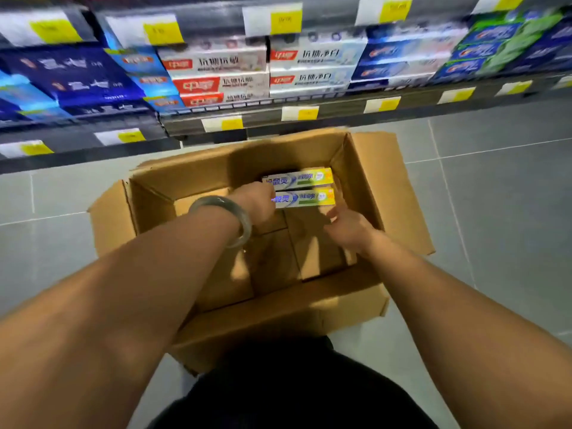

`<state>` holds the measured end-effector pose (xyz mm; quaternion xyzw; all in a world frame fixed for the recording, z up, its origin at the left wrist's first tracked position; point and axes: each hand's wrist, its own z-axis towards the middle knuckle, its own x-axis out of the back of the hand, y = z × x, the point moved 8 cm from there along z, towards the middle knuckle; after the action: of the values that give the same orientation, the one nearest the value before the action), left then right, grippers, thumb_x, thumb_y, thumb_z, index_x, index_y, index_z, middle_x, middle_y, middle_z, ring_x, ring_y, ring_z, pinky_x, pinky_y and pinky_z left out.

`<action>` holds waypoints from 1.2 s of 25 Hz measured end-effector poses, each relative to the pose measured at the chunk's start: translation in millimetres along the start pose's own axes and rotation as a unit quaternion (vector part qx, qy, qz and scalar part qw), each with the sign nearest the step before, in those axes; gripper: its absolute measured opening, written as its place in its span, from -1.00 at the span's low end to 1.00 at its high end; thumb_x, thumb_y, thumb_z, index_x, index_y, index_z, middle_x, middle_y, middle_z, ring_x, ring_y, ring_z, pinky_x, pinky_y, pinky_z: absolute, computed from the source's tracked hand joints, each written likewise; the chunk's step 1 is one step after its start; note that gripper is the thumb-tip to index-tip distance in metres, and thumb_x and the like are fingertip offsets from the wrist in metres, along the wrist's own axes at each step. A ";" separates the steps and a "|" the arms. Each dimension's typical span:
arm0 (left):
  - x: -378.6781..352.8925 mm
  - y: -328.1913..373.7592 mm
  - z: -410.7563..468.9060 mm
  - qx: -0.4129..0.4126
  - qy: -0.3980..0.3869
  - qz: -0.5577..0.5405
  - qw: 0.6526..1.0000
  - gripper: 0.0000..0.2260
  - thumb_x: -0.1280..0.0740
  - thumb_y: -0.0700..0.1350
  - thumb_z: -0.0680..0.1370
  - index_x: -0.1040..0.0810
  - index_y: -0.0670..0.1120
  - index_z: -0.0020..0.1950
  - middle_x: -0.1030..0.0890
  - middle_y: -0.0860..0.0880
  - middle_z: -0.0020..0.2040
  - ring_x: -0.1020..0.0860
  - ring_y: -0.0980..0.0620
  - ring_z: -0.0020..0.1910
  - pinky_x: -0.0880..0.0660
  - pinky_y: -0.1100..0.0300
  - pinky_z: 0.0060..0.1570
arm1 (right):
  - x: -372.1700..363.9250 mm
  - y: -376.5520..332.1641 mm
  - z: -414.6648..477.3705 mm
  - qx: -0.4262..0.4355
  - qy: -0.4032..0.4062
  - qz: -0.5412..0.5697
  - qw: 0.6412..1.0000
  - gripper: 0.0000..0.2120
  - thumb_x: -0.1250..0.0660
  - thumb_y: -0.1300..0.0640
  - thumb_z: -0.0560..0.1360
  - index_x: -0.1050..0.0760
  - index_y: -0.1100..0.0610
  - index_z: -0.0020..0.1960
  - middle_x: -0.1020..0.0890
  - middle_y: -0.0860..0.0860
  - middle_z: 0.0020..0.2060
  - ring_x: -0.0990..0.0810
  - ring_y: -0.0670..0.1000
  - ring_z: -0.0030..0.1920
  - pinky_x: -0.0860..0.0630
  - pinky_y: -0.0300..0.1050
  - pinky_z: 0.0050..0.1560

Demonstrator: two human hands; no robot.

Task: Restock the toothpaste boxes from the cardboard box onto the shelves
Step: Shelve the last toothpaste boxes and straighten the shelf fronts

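An open cardboard box (216,323) stands on the floor below me, flaps spread. Inside, at its far right, lie two white, green and yellow toothpaste boxes (305,188) side by side. My left hand (258,201), with a pale bangle on the wrist, is down in the carton with its fingers closed over the left ends of the toothpaste boxes. My right hand (348,226) hovers just below their right ends, fingers spread, holding nothing. The rest of the carton's bottom is bare cardboard.
Shelves (278,114) run across the top, stocked with blue, white-and-red and green toothpaste boxes (309,66) behind yellow price tags. Grey tiled floor (495,187) surrounds the carton. My dark trousers show at the bottom.
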<state>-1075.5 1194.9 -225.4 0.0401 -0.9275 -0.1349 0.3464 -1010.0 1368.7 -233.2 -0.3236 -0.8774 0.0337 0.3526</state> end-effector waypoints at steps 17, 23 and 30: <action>-111.1 -63.8 190.5 0.128 0.094 -0.500 0.851 -0.49 -0.39 0.12 0.38 -0.53 -0.06 0.27 -0.63 -0.10 0.16 -0.63 -0.10 0.03 -0.56 -0.02 0.13 | -63.9 17.2 181.3 0.088 0.172 -0.273 0.943 -0.44 -0.30 0.15 0.47 -0.21 0.14 0.42 -0.29 0.15 0.41 -0.20 0.18 0.43 -0.20 0.15 0.42; -120.4 -60.7 177.6 0.087 0.024 -0.580 0.809 -0.75 -0.40 -0.06 0.49 -0.57 -0.09 0.14 -0.66 -0.07 -0.14 -0.63 0.04 -0.30 -0.54 0.28 -0.47 | -78.5 28.9 178.9 0.079 0.114 -0.312 0.940 -0.41 -0.37 0.10 0.45 -0.22 0.10 0.41 -0.31 0.17 0.39 -0.21 0.20 0.43 -0.23 0.12 0.40; -122.4 -86.7 114.7 0.154 -0.066 -0.549 0.819 -0.72 -0.46 0.00 0.43 -0.56 -0.09 0.06 -0.66 -0.12 -0.01 -0.68 0.05 -0.19 -0.61 0.22 -0.18 | -73.6 23.0 140.7 0.075 0.058 -0.315 0.944 -0.59 -0.31 0.04 0.49 -0.40 0.09 0.31 -0.50 0.11 0.23 -0.39 0.13 0.32 -0.44 0.03 0.16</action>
<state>-1059.5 1157.7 -409.8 0.5863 -0.7812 -0.1604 0.1427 -1047.7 1367.1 -389.2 -0.0044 -0.9074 -0.0323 0.4190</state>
